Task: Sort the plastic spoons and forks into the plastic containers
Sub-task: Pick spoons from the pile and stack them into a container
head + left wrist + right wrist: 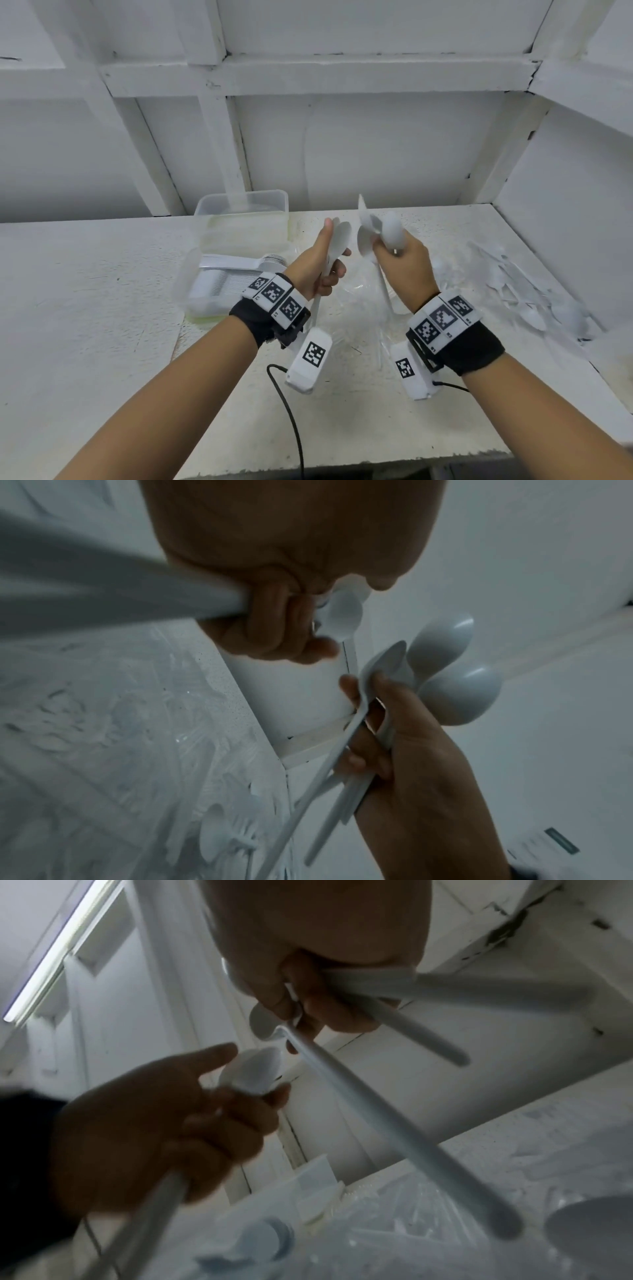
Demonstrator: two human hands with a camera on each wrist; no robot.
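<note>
Spoons (380, 229) are bunched loosely in the right hand (402, 263), one spoon (337, 240) gripped by the left hand (317, 265); slippage is risked, containers (239, 219) lying beyond the left hand.

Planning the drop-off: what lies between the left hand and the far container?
Head view: bare tabletop only between left hand and far container.

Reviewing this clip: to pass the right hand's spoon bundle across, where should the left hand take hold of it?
Probably the handles hanging below the right hand, approached from beneath. They are long, bunched and free, whereas the bowls above fan apart. The left hand already holds spoons.
</note>
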